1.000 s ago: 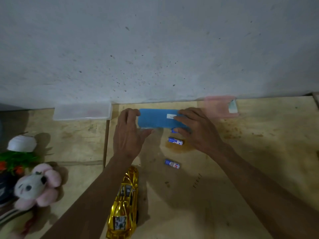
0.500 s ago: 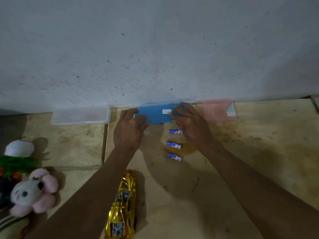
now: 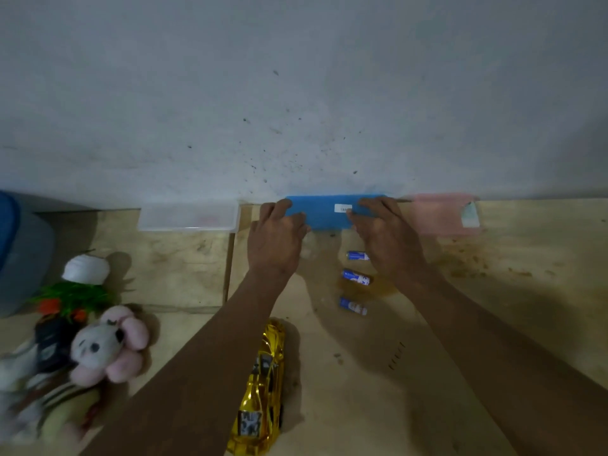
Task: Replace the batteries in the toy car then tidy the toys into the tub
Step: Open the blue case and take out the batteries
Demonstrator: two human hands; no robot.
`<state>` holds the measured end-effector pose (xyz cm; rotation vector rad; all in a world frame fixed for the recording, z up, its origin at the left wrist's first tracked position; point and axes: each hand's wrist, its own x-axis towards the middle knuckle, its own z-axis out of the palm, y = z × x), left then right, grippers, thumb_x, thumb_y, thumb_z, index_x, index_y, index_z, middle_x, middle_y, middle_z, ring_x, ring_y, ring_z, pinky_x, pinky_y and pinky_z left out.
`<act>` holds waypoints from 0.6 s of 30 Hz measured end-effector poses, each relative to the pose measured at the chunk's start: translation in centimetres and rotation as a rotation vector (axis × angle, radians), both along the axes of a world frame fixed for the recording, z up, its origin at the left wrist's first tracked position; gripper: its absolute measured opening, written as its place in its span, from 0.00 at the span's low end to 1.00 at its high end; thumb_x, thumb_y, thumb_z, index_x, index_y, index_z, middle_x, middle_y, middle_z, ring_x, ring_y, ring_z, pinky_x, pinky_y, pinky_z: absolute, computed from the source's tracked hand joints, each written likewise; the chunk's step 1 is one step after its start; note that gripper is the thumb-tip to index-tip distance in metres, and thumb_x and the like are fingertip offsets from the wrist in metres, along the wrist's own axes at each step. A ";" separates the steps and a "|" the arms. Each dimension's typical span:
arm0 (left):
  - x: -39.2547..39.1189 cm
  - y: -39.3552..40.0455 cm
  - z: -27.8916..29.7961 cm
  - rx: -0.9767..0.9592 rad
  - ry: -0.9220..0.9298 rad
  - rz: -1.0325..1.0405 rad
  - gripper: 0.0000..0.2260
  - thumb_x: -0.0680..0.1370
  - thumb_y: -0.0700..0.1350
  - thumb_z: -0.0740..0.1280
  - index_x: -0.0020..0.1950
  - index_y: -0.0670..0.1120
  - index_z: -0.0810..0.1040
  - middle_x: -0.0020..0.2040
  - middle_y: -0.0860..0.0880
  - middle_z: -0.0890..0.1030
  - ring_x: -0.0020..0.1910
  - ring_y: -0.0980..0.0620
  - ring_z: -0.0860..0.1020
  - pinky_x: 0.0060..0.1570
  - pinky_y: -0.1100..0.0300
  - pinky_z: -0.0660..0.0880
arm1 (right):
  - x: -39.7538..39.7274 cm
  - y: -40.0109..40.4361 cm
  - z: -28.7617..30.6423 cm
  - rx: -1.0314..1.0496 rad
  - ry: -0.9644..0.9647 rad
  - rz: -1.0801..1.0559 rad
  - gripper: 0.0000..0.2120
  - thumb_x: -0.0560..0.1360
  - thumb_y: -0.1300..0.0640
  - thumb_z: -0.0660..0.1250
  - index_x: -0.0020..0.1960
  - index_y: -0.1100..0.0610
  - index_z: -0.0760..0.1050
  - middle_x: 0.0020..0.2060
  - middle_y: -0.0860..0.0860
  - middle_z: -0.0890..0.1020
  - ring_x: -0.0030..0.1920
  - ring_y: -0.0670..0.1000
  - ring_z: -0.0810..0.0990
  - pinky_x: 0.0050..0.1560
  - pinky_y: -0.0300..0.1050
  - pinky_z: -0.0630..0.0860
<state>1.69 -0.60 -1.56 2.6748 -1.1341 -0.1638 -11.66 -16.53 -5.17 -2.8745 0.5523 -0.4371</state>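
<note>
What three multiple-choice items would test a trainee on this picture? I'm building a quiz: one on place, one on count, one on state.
1. Where is the blue box?
A. against the wall
B. beside the plush
C. on the car

2. How many loose batteries lie on the board?
A. one
B. three
C. five

3. What is the gold toy car doing?
A. held by the left hand
B. held by the right hand
C. lying untouched

Key: 1 A, it sits along the wall's base; 2 B, three show; 3 C, both hands grip the box.
</note>
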 end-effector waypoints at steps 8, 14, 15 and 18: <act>1.6 6.0 2.7 -0.053 0.084 0.048 0.18 0.81 0.47 0.65 0.71 0.48 0.75 0.75 0.45 0.69 0.73 0.43 0.67 0.67 0.43 0.71 | 3.0 8.6 4.8 0.489 -0.110 -0.198 0.14 0.77 0.61 0.68 0.63 0.61 0.79 0.58 0.58 0.80 0.61 0.58 0.77 0.60 0.48 0.73; 7.6 15.7 3.0 -0.114 0.033 0.188 0.21 0.77 0.45 0.72 0.69 0.44 0.76 0.69 0.40 0.76 0.67 0.38 0.73 0.60 0.41 0.76 | 9.3 19.2 6.2 0.913 -0.214 -0.385 0.07 0.75 0.59 0.71 0.53 0.56 0.79 0.46 0.50 0.83 0.45 0.48 0.80 0.40 0.24 0.68; 8.8 16.9 2.9 -0.107 0.037 0.198 0.23 0.76 0.45 0.72 0.70 0.44 0.75 0.70 0.40 0.75 0.68 0.37 0.73 0.61 0.40 0.75 | 10.6 20.5 6.1 0.971 -0.223 -0.435 0.05 0.75 0.59 0.71 0.51 0.57 0.79 0.44 0.50 0.83 0.44 0.49 0.81 0.40 0.24 0.69; 12.5 18.9 2.7 -0.071 0.043 0.182 0.25 0.76 0.44 0.73 0.73 0.44 0.72 0.72 0.39 0.72 0.70 0.37 0.70 0.63 0.40 0.73 | 14.6 23.5 5.8 1.118 -0.231 -0.657 0.07 0.73 0.57 0.72 0.50 0.55 0.77 0.42 0.49 0.82 0.44 0.51 0.81 0.47 0.39 0.75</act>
